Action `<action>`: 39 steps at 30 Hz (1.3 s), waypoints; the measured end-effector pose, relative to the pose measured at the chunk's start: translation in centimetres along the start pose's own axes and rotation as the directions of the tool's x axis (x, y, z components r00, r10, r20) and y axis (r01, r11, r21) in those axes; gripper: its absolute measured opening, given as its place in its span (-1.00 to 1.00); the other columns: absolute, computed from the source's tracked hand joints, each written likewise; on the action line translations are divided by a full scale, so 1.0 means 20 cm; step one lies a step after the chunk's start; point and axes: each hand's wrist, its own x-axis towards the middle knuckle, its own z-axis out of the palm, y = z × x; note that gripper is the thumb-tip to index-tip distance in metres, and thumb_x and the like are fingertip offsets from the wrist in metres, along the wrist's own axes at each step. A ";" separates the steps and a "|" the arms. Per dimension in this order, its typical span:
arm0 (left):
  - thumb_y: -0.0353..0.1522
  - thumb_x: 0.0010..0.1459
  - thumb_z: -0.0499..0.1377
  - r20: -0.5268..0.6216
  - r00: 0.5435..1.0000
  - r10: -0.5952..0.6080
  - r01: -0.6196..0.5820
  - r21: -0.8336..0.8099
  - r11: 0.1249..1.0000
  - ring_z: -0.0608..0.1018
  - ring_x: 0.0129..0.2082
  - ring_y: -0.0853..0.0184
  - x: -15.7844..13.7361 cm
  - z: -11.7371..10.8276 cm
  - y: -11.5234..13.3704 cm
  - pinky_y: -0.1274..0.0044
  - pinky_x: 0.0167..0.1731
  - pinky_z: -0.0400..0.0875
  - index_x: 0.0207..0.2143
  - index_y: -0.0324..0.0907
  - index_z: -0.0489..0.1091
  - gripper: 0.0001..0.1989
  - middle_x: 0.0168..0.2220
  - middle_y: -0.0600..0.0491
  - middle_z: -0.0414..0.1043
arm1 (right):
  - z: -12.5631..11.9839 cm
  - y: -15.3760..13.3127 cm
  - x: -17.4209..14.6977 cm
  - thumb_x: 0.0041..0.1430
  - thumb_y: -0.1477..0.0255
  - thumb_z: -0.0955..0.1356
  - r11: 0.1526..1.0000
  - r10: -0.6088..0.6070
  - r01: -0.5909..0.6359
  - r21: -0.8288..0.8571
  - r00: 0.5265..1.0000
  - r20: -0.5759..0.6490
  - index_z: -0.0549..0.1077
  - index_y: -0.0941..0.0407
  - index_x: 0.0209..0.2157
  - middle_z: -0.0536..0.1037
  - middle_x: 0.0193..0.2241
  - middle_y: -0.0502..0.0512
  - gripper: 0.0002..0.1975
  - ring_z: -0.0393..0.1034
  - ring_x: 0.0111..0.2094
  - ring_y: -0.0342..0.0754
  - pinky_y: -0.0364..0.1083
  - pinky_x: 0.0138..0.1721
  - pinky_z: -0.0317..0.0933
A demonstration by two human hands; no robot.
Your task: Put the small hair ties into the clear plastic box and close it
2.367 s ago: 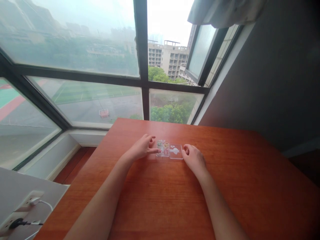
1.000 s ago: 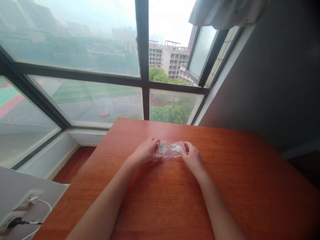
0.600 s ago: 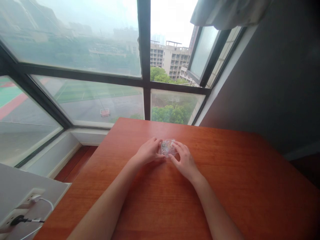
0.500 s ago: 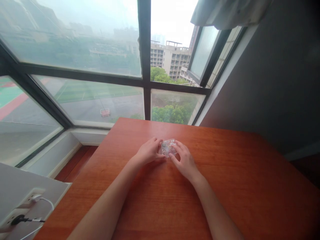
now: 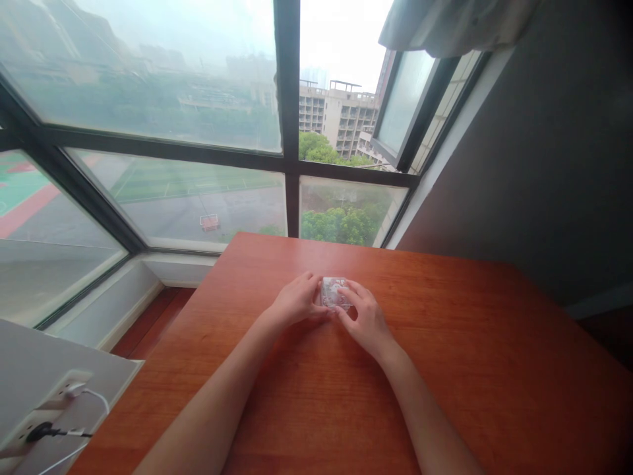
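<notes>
A small, clear plastic box (image 5: 334,291) with pale and silvery bits showing in it is between my two hands, at or just above the wooden tabletop. My left hand (image 5: 297,298) grips its left side, thumb at the near corner and fingers along the far edge. From the right, my right hand (image 5: 364,315) curls round the other side, with fingertips on the top and the thumb at the near edge. What the small bits are is too fine to make out.
The reddish-brown table (image 5: 316,409) reaches to the dark window frame (image 5: 293,198). A wall socket (image 5: 44,422) with plugged-in cables is at lower left, below the table's left edge. A grey wall (image 5: 494,185) rises on the right, and a curtain (image 5: 445,26) hangs above.
The clear box has turned slightly and now looks squarer to me and whiter on top. My hands keep nearly the same grip; the whole view has shifted very slightly.
</notes>
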 end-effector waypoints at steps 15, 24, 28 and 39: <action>-0.06 -0.10 0.30 0.038 0.999 0.031 -0.030 -0.036 0.999 0.43 -0.23 0.23 0.01 -0.02 -0.01 0.49 -0.25 0.33 -0.07 -0.13 0.32 -0.43 -0.19 -0.01 0.36 | 0.00 0.00 0.00 0.11 0.43 0.34 1.000 -0.013 0.013 0.016 1.000 -0.023 0.48 0.06 -0.07 0.38 0.08 0.15 -0.69 0.26 0.08 0.05 0.07 0.13 0.18; -0.06 -0.10 0.30 0.051 0.998 0.043 -0.037 -0.106 0.994 0.43 -0.20 0.21 0.01 -0.04 -0.01 0.47 -0.23 0.32 -0.02 -0.13 0.30 -0.39 -0.18 -0.03 0.38 | 0.00 0.01 0.00 0.10 0.43 0.34 1.000 -0.017 0.017 0.006 1.000 -0.023 0.48 0.05 -0.09 0.40 0.07 0.15 -0.70 0.27 0.08 0.05 0.07 0.12 0.19; -0.06 -0.09 0.30 0.047 0.997 0.053 -0.046 -0.132 0.990 0.43 -0.23 0.23 0.00 -0.04 -0.02 0.48 -0.25 0.32 -0.03 -0.14 0.31 -0.40 -0.20 -0.02 0.38 | -0.01 0.00 0.00 0.11 0.43 0.33 1.000 -0.018 0.018 -0.001 1.000 -0.022 0.48 0.04 -0.09 0.41 0.06 0.13 -0.71 0.28 0.07 0.04 0.06 0.11 0.20; -0.05 -0.10 0.29 0.048 0.997 0.055 -0.047 -0.162 0.986 0.44 -0.22 0.23 0.01 -0.03 -0.04 0.50 -0.28 0.33 -0.08 -0.14 0.34 -0.43 -0.19 0.00 0.40 | -0.01 -0.01 0.00 0.10 0.44 0.34 1.000 -0.017 0.018 0.010 1.000 -0.018 0.47 0.02 -0.07 0.40 0.05 0.12 -0.68 0.28 0.07 0.04 0.06 0.11 0.21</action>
